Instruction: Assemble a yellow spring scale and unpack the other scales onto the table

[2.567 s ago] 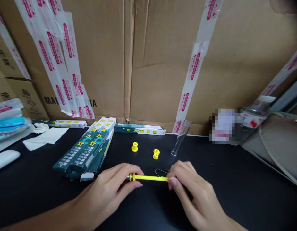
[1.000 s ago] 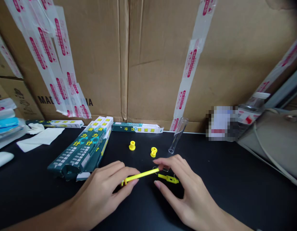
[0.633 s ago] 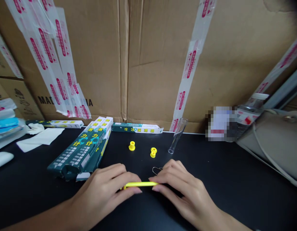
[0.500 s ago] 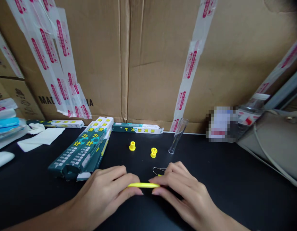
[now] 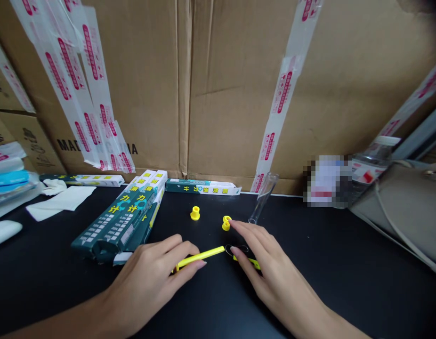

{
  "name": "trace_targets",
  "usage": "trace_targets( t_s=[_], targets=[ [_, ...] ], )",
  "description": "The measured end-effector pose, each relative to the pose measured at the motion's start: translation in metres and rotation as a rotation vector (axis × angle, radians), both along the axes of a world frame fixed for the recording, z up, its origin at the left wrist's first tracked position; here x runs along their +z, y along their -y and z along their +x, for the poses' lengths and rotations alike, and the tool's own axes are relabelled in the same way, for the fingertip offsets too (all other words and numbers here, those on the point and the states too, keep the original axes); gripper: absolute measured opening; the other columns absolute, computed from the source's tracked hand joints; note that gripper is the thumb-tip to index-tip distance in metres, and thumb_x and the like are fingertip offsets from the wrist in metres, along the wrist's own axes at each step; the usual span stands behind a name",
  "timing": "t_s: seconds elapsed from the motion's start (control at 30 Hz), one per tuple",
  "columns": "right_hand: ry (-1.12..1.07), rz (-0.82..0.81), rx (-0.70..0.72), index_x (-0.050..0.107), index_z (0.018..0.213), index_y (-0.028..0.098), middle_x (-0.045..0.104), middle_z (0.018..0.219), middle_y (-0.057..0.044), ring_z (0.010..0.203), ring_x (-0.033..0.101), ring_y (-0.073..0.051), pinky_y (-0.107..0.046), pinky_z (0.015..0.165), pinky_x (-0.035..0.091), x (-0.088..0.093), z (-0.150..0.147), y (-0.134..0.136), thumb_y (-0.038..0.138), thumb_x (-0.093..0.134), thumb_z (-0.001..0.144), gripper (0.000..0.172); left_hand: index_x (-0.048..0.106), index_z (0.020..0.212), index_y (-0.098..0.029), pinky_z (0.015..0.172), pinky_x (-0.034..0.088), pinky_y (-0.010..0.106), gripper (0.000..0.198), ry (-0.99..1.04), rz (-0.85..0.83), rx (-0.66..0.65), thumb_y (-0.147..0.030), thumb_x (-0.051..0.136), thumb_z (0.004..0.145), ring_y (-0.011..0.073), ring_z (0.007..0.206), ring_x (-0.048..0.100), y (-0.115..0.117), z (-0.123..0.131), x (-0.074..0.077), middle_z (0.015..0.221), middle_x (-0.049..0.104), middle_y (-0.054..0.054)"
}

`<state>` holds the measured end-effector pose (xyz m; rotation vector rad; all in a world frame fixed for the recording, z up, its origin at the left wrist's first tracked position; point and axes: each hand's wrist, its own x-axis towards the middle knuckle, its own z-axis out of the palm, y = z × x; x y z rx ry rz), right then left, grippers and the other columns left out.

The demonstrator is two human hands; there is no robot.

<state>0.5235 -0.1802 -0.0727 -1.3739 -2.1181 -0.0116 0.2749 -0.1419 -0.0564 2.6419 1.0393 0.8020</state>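
My left hand point(image 5: 154, 268) pinches a slim yellow plastic rod point(image 5: 205, 254) between thumb and fingers, its free end pointing right and slightly up. My right hand point(image 5: 274, 273) is open, thumb and fingers apart, with nothing between them. Its index fingertip is at the edge of two small yellow caps point(image 5: 226, 225), perhaps touching them. Beneath that hand lie a bent wire hook point(image 5: 244, 247) and a yellow piece point(image 5: 254, 263), partly covered by the thumb. Another yellow cap point(image 5: 195, 213) stands farther left. Behind the right hand is a clear tube point(image 5: 263, 198).
Dark green printed boxes point(image 5: 122, 212) lie left of centre, and a narrow box point(image 5: 204, 187) rests along the cardboard wall point(image 5: 232, 94). White paper point(image 5: 62, 202) is at the left. A plastic bottle point(image 5: 371, 165) and a grey bag point(image 5: 401, 202) stand at the right.
My right hand has let go of the yellow rod and reached forward to the small caps, its fingers spreading. The rod stays in my left hand, now tilted up toward the right.
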Motion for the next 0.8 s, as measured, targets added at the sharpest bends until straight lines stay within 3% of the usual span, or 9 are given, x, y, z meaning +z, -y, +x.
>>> trace_targets(
  t_s=[0.23, 0.47, 0.67, 0.8],
  targets=[
    [-0.002, -0.08, -0.002, 0.044, 0.144, 0.023, 0.058, 0.142, -0.011, 0.133, 0.052, -0.027, -0.052, 0.109, 0.049, -0.003, 0.002, -0.001, 0.034, 0.051, 0.102, 0.044, 0.066, 0.096, -0.024, 0.059, 0.044, 0.024, 0.014, -0.04, 0.002, -0.016, -0.028, 0.053, 0.101, 0.012, 0.064, 0.065, 0.0, -0.001, 0.0, 0.081, 0.062, -0.004],
    [-0.08, -0.046, -0.017, 0.048, 0.138, 0.028, 0.063, 0.131, -0.008, 0.122, 0.058, -0.03, -0.051, 0.1, 0.054, 0.012, 0.011, 0.001, 0.04, 0.08, 0.081, 0.066, 0.065, 0.094, -0.025, 0.058, 0.043, 0.025, 0.011, -0.044, -0.009, 0.0, -0.027, 0.056, 0.099, 0.0124, 0.063, 0.065, 0.0, 0.001, 0.001, 0.08, 0.063, -0.005],
    [-0.153, 0.063, 0.038, 0.06, 0.12, 0.026, 0.069, 0.11, -0.007, 0.105, 0.063, -0.024, -0.04, 0.088, 0.056, 0.022, 0.008, 0.007, 0.027, 0.059, 0.098, 0.021, 0.064, 0.097, -0.026, 0.059, 0.043, 0.024, 0.006, -0.048, -0.103, 0.003, -0.028, 0.059, 0.098, 0.0129, 0.066, 0.068, -0.001, 0.0, -0.001, 0.083, 0.068, -0.006],
    [-0.235, 0.099, 0.056, 0.064, 0.11, 0.024, 0.069, 0.095, -0.005, 0.086, 0.067, -0.019, -0.033, 0.075, 0.057, 0.019, 0.006, 0.006, 0.018, 0.05, 0.101, 0.017, 0.064, 0.097, -0.027, 0.059, 0.042, 0.024, 0.009, -0.027, -0.14, 0.02, -0.032, 0.056, 0.099, 0.0127, 0.066, 0.068, -0.001, -0.002, -0.005, 0.085, 0.071, -0.007]
  ],
)
